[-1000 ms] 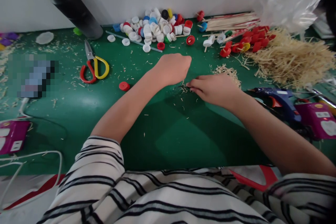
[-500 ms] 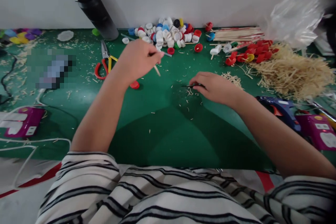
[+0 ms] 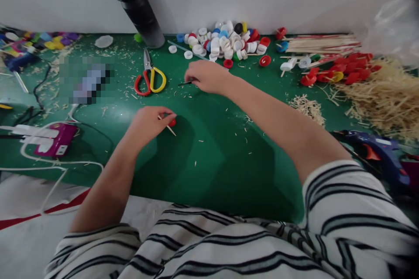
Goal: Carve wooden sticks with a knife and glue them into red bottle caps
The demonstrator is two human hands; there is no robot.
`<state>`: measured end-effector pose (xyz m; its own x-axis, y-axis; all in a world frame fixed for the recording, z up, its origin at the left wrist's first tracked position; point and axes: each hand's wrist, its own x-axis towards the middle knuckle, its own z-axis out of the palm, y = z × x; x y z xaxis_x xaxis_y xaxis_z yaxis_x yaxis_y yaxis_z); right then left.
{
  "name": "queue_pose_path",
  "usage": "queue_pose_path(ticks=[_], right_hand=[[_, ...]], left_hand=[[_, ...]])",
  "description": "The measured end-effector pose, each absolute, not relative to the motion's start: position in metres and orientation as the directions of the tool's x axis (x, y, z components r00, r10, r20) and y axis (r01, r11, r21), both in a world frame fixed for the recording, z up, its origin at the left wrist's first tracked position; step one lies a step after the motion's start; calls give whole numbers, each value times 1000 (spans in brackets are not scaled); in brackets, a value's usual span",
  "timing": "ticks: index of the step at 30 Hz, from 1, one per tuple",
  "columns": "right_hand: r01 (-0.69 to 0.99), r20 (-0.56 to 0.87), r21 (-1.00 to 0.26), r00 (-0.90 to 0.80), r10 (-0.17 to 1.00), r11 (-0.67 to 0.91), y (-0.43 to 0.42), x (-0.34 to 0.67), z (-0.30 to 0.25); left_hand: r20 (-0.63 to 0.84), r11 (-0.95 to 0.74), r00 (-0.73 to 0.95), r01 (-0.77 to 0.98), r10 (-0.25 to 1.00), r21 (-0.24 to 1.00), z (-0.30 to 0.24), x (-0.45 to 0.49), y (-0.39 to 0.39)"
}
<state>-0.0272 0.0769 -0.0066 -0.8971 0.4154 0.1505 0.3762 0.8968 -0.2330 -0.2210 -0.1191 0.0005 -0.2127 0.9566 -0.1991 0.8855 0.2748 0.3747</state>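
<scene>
My left hand [image 3: 148, 123] is closed on a short wooden stick [image 3: 167, 126], and its fingertips touch a red bottle cap [image 3: 172, 122] lying on the green mat [image 3: 212, 152]. My right hand [image 3: 207, 76] reaches across toward the upper left, pinched on a thin dark tool [image 3: 185, 83] whose tip points left. It hovers a little right of the red-and-yellow scissors [image 3: 149, 79]. A heap of coloured bottle caps [image 3: 222, 43] lies just behind the right hand by the wall.
A black cylinder [image 3: 135, 2] stands at the back. Red caps on sticks [image 3: 334, 69], a bundle of long sticks [image 3: 321, 43] and a pile of wood shavings [image 3: 382, 96] are right. A blue glue gun [image 3: 376, 152] lies near right; a purple power strip [image 3: 54, 139] with white cables left.
My left hand came down from mid-air to the red cap with the stick. My right hand left the mat's middle and reached up-left with the dark tool. The view shifted left.
</scene>
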Motion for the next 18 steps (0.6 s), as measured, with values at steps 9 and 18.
queue_pose_path(ticks=[9,18], right_hand=[[370,136,-207,-906,402,906,98,-113,-26],[296,92,-182,-944,316,938,57,37,-24]], left_hand=[[-161,364,-333,746,929,558,-11,-232,-145],[-205,340,-272,791,940,509,-7,-226,-148]])
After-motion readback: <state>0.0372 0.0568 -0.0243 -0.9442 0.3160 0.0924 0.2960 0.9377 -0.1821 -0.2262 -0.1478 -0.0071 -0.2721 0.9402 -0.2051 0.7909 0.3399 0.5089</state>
